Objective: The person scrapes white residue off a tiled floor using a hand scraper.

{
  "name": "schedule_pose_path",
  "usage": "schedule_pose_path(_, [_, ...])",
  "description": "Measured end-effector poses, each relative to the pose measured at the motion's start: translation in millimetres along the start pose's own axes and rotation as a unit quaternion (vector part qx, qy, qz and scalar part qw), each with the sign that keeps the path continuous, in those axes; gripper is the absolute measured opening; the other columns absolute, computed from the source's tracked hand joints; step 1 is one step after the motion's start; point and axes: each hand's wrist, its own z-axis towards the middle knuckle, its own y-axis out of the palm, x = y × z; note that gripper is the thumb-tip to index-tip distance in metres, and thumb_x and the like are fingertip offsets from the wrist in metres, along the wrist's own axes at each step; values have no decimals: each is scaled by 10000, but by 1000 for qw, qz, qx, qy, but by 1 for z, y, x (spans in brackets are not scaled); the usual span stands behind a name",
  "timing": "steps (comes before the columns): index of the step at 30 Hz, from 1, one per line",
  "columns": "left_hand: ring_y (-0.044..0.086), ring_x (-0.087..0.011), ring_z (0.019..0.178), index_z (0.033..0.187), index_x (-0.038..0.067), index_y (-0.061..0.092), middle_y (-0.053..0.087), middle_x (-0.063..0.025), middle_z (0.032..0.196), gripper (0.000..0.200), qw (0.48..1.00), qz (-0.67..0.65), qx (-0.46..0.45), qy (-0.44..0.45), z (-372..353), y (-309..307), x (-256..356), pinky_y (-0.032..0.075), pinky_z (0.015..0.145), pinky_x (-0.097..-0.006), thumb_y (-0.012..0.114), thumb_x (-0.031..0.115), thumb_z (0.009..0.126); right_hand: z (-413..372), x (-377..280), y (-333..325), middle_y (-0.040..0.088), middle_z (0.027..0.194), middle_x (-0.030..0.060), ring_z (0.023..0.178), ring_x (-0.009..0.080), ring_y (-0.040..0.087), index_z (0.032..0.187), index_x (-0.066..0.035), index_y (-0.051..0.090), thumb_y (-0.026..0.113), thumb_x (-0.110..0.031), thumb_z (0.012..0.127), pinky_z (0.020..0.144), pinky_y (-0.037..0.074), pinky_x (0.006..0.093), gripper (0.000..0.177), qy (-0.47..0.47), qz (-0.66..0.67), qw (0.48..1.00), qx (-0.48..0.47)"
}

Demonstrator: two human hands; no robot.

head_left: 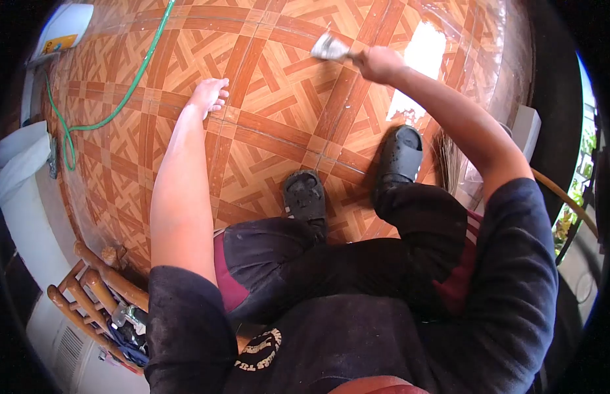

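My right hand (378, 64) is closed round the handle of a brush-like tool (330, 47) with a pale, whitish head, held over the patterned tile floor (285, 111). My left hand (210, 96) reaches forward over the tiles, fingers loosely curled and apart, with nothing visible in it. Whitish residue marks its fingers. A bright white patch (423, 59) lies on the floor beside my right hand; whether it is glare or liquid I cannot tell. Dark clogs (305, 197) are on my feet.
A green hose (142, 72) curves across the floor at the left. A white bucket (67, 26) is at the upper left. Wooden furniture (94, 289) stands at the lower left. Broom bristles (447, 161) show beside my right foot.
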Motion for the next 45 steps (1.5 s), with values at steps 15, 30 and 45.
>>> schedule_pose_path(15, [513,-93,655,1019,140,588,578,3,845,334,1000,12,-9,3,-4,-7,-6,466,623,-266,591,439,870,-21,-27,0,684,961,140,926,290,663,1072,-122,660,505,-213,856,790,529,436,281,-74,-72,993,-51])
schedule_pose_path(30, [501,-93,598,1027,129,576,570,2,811,322,999,-30,-12,3,-1,-8,-5,448,547,-252,573,416,881,-9,92,33,659,915,225,836,370,652,1005,-19,630,428,-301,931,707,505,487,354,227,130,957,125])
schedule_pose_path(45, [507,-102,606,1035,126,568,565,1,807,332,1000,-3,-24,-4,2,4,9,446,550,-259,571,416,873,-19,170,25,634,1066,216,976,382,614,1149,-82,607,441,-270,906,848,486,452,349,210,116,970,46])
